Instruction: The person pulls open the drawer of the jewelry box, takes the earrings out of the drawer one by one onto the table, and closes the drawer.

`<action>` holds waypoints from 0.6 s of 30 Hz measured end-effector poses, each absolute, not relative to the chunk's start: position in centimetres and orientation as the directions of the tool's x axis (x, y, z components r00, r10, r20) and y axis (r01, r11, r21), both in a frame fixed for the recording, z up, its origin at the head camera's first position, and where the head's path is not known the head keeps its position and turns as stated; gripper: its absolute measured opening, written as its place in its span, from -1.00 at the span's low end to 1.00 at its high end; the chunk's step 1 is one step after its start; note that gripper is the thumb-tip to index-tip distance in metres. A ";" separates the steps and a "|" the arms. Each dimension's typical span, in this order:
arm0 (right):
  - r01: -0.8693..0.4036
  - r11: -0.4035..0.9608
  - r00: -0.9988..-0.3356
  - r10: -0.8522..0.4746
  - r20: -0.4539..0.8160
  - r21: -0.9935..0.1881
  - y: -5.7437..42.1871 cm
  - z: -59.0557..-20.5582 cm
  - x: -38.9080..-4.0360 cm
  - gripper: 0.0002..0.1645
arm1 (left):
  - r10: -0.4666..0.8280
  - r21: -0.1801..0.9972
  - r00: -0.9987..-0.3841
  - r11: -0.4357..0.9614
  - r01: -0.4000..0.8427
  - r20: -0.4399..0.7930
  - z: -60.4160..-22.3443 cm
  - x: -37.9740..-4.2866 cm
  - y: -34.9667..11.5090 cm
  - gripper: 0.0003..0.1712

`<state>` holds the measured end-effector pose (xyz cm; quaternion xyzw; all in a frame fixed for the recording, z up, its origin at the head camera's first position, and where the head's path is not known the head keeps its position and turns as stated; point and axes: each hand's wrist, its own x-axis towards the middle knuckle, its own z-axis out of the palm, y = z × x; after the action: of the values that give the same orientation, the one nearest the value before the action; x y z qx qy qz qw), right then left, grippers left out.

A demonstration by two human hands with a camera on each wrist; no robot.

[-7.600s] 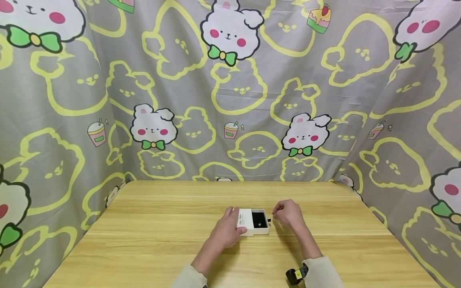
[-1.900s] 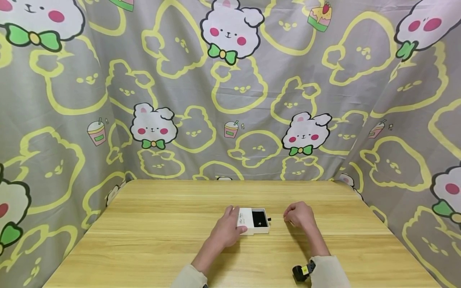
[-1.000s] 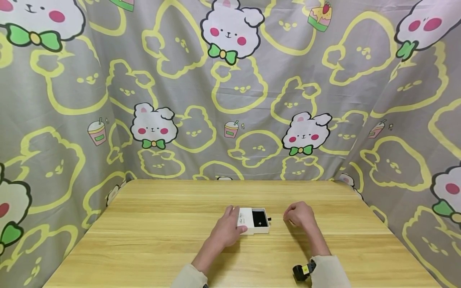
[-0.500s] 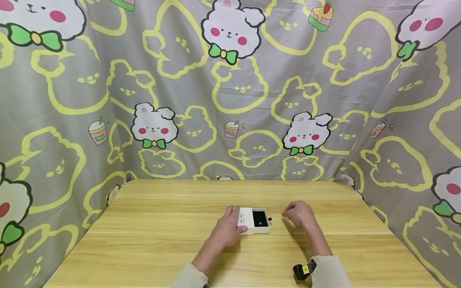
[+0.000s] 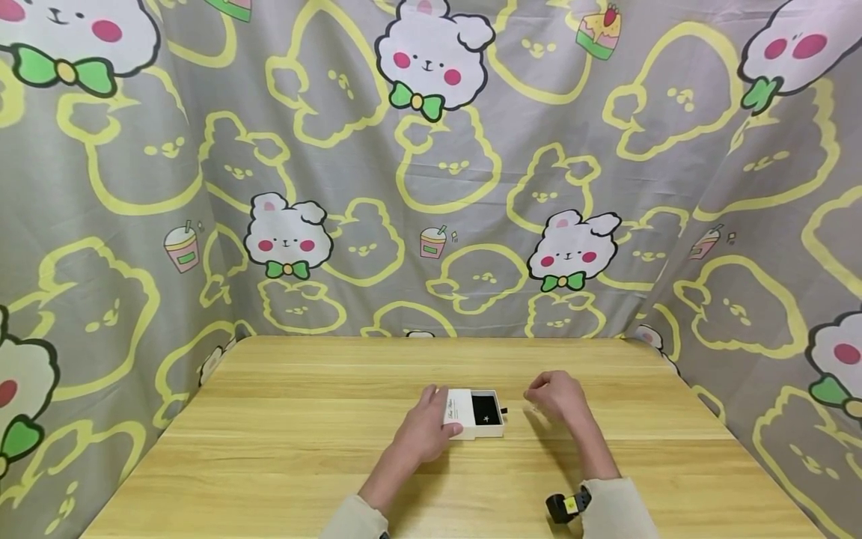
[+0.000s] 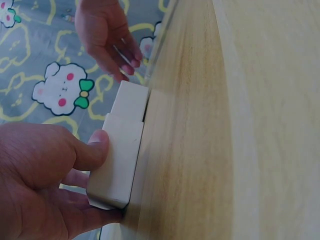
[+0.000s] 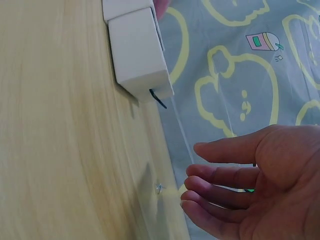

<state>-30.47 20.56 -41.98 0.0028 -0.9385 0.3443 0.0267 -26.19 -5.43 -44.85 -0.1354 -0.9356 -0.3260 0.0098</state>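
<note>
My left hand (image 5: 420,430) grips the outer sleeve of a white drawer-style jewelry box (image 5: 460,412), thumb on the near side. The box's tray (image 5: 498,430) is slid partway out to the right. In it lies a black pad (image 5: 483,406) with a small silvery star (image 5: 486,419). A black pull tab (image 7: 158,99) sticks out of the tray's end. To the right of the box, my right hand (image 5: 559,394) hovers with thumb and fingers apart, holding nothing visible. Below its fingers, a tiny shiny piece (image 7: 158,188) is on the table; its kind is too small to tell.
The wooden table (image 5: 303,464) reaches back to a grey curtain (image 5: 465,292) with cartoon prints, which also hangs at both sides. A black wrist camera (image 5: 562,507) is strapped by the right sleeve.
My right hand first moved right, away from the pull tab. In the last second it has risen slightly and shifted a little left, its fingers loosening. My left hand and the box stay put.
</note>
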 end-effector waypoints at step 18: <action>-0.073 0.759 -0.991 0.016 0.132 -0.647 19.1 -41.3 -30.4 -0.85 | 0.250 0.605 -0.962 0.752 0.264 0.109 -44.8 -26.2 -5.5 -0.16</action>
<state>-30.37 19.10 -41.28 0.0152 -0.9356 0.3468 0.0647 -26.17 -5.50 -44.82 -0.1374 -0.9358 -0.3246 0.0106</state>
